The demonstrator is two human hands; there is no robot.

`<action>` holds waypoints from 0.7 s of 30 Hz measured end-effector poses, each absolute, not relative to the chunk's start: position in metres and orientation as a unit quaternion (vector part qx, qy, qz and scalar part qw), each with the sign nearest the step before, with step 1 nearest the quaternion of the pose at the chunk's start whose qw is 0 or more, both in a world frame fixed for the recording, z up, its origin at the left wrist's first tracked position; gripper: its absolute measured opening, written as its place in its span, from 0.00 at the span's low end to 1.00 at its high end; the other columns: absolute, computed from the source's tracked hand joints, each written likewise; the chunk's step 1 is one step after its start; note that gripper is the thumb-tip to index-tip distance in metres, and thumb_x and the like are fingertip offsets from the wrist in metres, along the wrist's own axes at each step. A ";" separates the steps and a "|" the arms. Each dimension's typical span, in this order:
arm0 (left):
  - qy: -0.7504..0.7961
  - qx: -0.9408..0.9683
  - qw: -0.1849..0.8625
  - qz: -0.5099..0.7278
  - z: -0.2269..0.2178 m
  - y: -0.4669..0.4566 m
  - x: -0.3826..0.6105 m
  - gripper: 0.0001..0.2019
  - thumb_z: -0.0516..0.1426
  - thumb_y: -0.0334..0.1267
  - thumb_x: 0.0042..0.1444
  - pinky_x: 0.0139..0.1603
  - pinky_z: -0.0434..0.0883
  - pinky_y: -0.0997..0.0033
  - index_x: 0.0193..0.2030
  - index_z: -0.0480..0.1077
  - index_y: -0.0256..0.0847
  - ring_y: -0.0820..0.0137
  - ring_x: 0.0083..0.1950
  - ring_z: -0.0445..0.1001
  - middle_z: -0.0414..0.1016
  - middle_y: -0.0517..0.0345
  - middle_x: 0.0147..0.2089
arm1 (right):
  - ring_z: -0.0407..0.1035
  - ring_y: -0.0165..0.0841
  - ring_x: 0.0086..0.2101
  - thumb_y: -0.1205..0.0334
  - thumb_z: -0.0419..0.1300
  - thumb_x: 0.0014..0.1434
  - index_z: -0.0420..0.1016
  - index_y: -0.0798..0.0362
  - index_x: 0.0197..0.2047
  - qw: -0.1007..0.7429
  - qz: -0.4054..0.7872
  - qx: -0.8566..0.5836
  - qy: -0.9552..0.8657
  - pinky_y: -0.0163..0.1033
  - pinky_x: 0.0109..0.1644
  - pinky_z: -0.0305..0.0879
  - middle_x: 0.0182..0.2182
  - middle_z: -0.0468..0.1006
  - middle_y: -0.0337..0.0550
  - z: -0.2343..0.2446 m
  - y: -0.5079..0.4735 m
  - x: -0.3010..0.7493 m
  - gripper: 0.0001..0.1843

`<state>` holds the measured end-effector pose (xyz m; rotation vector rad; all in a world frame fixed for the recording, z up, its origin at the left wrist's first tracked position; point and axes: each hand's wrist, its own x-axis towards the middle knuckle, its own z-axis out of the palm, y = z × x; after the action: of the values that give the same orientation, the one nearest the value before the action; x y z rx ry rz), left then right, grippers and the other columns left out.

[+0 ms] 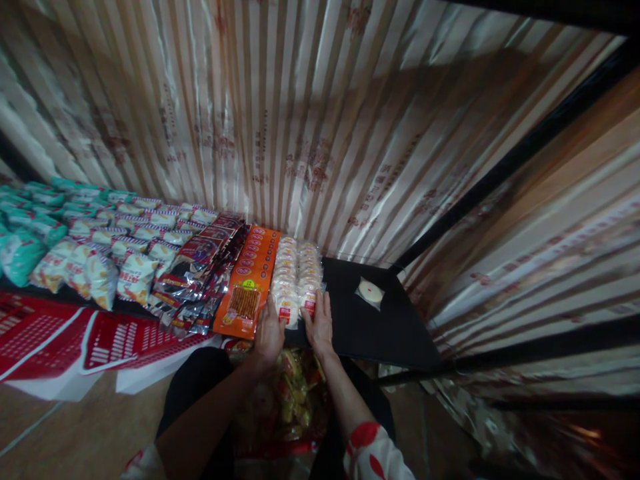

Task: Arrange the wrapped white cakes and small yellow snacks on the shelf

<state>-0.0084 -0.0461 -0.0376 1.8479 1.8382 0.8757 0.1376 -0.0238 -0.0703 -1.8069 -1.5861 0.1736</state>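
Two rows of white round rice crackers in clear wrappers (287, 272) stand side by side on a black shelf (380, 333). My left hand (269, 337) lies along the outer left side of the rows' front end, its fingers stretched out and its thumb at the front packet. Along the right side, my right hand (320, 325) has straight fingers, with the thumb by the front packet's red label. Both hands touch the crackers and look open. A single wrapped rice cracker (371, 292) lies flat on the shelf to the right.
Left of the crackers are orange snack-stick packets (255, 267), dark red foil packets (205, 257), white snack bags (137, 273) and teal bags (23, 257). Red baskets (125, 343) are below. A gold-wrapped bag (295, 393) sits between the knees. Black frame bars (480, 160) flank plastic sheeting.
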 end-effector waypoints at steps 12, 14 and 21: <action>0.648 0.662 0.196 0.320 -0.040 -0.037 -0.006 0.29 0.50 0.31 0.55 0.60 0.62 0.59 0.64 0.49 0.30 0.58 0.62 0.60 0.60 0.38 0.62 | 0.47 0.43 0.62 0.50 0.50 0.58 0.52 0.54 0.64 0.357 0.080 -0.702 -0.611 0.49 0.58 0.57 0.65 0.48 0.55 -0.068 -0.017 0.140 0.33; 0.650 0.663 0.198 0.315 -0.039 -0.036 -0.006 0.29 0.49 0.31 0.55 0.60 0.62 0.59 0.64 0.49 0.30 0.58 0.62 0.61 0.60 0.38 0.62 | 0.48 0.42 0.62 0.50 0.50 0.58 0.52 0.54 0.64 0.358 0.085 -0.702 -0.610 0.48 0.58 0.57 0.65 0.48 0.54 -0.068 -0.016 0.141 0.33; 0.652 0.664 0.196 0.310 -0.037 -0.032 -0.004 0.30 0.49 0.31 0.55 0.59 0.63 0.60 0.65 0.47 0.31 0.59 0.62 0.61 0.63 0.39 0.60 | 0.48 0.41 0.62 0.50 0.51 0.58 0.50 0.52 0.65 0.362 0.086 -0.701 -0.609 0.47 0.59 0.56 0.65 0.48 0.52 -0.069 -0.015 0.143 0.34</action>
<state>-0.0039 -0.0320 -0.0375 1.8612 1.8254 0.8679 0.1429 -0.0148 -0.0693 -1.8047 -1.5680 0.2210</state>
